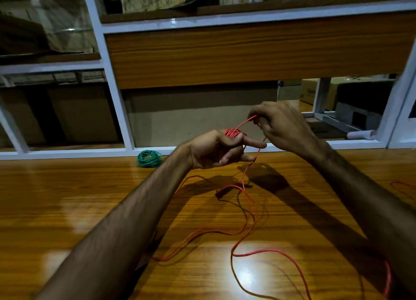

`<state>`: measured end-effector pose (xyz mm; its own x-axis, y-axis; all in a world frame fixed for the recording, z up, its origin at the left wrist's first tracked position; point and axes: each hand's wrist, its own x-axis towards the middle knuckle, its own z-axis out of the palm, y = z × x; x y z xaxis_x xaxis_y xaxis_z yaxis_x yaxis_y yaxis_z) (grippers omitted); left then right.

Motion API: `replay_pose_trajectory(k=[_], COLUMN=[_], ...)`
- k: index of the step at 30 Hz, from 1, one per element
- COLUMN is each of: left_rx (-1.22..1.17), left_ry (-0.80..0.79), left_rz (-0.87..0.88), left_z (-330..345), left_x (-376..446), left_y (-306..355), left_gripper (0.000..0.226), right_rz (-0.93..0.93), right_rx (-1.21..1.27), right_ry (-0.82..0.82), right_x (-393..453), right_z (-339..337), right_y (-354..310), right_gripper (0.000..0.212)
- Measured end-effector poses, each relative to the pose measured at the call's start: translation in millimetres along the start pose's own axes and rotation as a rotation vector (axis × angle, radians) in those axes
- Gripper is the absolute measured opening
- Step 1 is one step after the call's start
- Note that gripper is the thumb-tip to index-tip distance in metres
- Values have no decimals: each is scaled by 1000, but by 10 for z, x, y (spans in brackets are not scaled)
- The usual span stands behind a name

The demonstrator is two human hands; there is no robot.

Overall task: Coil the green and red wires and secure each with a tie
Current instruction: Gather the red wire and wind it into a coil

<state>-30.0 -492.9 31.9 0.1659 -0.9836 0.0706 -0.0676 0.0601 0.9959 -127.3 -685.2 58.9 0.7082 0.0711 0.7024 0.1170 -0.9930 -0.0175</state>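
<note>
The left hand (pixel 217 150) is raised above the glossy orange-brown wooden table (pixel 67 209) and works as a spool. Its fingers are curled, and a small bundle of thin red plastic-coated wire (pixel 234 132) is wound around them, with the index finger pointing toward the right hand. Holding the turns on the fingers likely keeps every loop the same size and stops them from springing open.

The right hand (pixel 286 126) is just beside the left one, a little higher and farther from the person. Its fingertips pinch the running part of the same red wire, which goes in a short arc from the bundle up to this pinch. From there the wire drops down to the table. I think this hand guides the wire and keeps it a little tight, so that the next turn lies next to the others.

Much red wire is not wound yet. It lies loose in big curves on the table, below the hands and toward the near edge.

The small round coil of green wire (pixel 149 158) rests on the table, to the left of the left hand and near the white frame at the far edge. It looks already coiled and put aside to keep the working space free. I cannot tell whether a tie is on it.
</note>
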Motion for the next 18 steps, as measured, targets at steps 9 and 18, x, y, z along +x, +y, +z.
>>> replay_pose_trajectory(k=[9, 18], left_rx=[-124, -340], left_ry=[10, -21], left_rz=[61, 211], left_z=[-97, 18], left_x=[-48, -109], left_y=[-11, 167], left_gripper=[44, 49], right_rz=[48, 3], right_rx=[-58, 20], right_ry=[110, 140], right_x=[-13, -38], right_z=[91, 147], right_y=[-27, -62], right_gripper=[32, 20])
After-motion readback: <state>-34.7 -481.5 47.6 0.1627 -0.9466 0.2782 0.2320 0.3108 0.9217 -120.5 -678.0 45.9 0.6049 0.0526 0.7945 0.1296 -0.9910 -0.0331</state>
